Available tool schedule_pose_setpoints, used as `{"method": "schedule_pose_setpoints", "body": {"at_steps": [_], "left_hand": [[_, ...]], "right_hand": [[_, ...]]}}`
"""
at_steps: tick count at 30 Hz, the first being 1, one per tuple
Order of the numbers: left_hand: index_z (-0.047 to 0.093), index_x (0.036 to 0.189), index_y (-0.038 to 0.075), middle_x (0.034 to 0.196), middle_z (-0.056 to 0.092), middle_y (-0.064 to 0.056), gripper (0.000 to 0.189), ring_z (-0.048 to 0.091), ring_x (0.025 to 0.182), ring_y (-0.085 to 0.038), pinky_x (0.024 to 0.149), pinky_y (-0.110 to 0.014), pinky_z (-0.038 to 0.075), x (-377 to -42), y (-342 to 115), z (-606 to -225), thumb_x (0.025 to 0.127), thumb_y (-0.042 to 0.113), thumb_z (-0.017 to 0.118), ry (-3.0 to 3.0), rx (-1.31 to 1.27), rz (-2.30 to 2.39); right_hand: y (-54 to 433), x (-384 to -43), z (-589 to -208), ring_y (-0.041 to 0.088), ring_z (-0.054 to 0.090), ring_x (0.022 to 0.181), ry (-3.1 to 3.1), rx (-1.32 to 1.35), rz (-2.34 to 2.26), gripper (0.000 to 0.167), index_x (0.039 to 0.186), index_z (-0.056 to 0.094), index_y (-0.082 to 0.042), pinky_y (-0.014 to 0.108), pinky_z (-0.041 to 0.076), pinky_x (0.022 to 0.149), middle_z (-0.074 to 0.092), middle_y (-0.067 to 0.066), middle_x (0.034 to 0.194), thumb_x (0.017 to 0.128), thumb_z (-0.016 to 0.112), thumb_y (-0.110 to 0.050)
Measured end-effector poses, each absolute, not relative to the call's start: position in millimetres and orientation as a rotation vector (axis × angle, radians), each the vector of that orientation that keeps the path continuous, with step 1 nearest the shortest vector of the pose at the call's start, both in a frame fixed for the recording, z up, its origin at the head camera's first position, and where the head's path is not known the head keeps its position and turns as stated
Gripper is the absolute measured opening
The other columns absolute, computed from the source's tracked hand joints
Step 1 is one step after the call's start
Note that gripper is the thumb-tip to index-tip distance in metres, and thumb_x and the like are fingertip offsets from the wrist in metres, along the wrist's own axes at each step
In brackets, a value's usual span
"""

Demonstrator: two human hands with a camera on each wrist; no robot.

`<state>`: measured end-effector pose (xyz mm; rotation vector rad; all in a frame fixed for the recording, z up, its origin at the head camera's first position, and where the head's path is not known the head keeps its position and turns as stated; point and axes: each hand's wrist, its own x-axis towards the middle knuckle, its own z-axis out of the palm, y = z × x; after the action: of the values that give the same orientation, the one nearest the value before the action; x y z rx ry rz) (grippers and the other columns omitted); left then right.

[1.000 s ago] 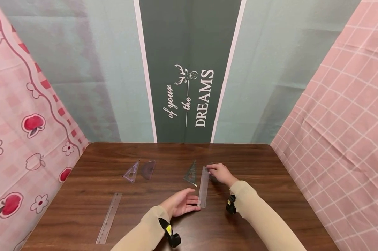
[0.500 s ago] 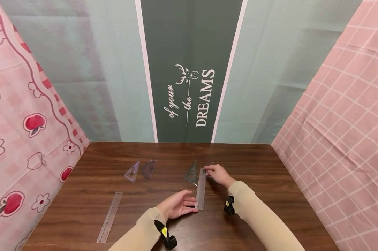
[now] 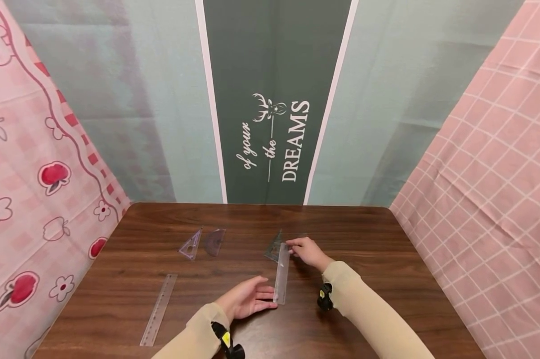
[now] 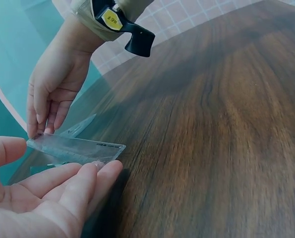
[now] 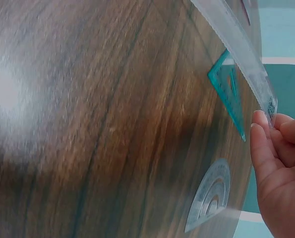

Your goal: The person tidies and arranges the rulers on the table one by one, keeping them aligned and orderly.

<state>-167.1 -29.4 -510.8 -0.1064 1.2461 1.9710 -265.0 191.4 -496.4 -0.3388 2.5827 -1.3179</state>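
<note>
A clear plastic ruler (image 3: 281, 274) is held up off the table, pointing away from me. My right hand (image 3: 310, 253) pinches its far end between thumb and fingers, seen closely in the right wrist view. Under the near end lie the extended fingers of my left hand (image 4: 53, 198), touching the ruler, with the thumb held apart. Partly behind the ruler, a teal set square (image 5: 226, 89) rests on the table. A clear protractor (image 5: 209, 196) lies near the right hand, mostly hidden by it in the head view.
On the left of the brown wooden table (image 3: 359, 224) lie a second clear ruler (image 3: 159, 309), a purple set square (image 3: 191, 248) and a purple protractor (image 3: 214, 243). Fabric curtains (image 3: 489, 149) stand around the back and sides.
Both hands have shifted left and slightly toward me with the ruler, which now overlaps the teal set square in the head view. The grip looks the same.
</note>
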Motion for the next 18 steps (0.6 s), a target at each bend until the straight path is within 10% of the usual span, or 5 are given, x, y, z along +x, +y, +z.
{"method": "schedule_pose_setpoints", "body": {"at_steps": [18], "left_hand": [[0.03,0.128,-0.025,0.123,0.051,-0.031,0.06,0.055,0.108,-0.04,0.098,-0.039,0.042,-159.4,-51.9,-506.5,0.097,0.026,0.036,1.242,-0.116,1.988]], "right_hand": [[169.8,-265.2,-486.3,0.024,0.063,0.092,2.445,-0.357,-1.348,0.03,0.119,0.058,0.01,0.035,0.053,0.079,0.063,0.021,0.108,0.094,0.041,0.004]]}}
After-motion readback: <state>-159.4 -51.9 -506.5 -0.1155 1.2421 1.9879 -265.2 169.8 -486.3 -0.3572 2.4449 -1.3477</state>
